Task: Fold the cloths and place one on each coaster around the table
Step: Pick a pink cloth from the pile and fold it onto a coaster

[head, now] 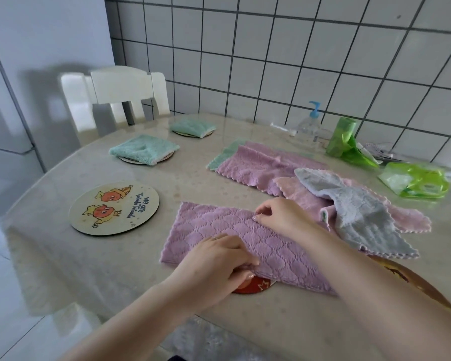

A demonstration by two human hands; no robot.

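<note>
both hands on folded purple cloth, red coaster beneath

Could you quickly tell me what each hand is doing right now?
Left hand: grips the near edge of the purple cloth.
Right hand: pinches its far edge.

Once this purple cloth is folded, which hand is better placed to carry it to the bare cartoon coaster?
Probably the left hand: it grips the purple cloth at its near edge, and the cartoon coaster lies on its side. The right hand pinches the far edge, farther away.
</note>
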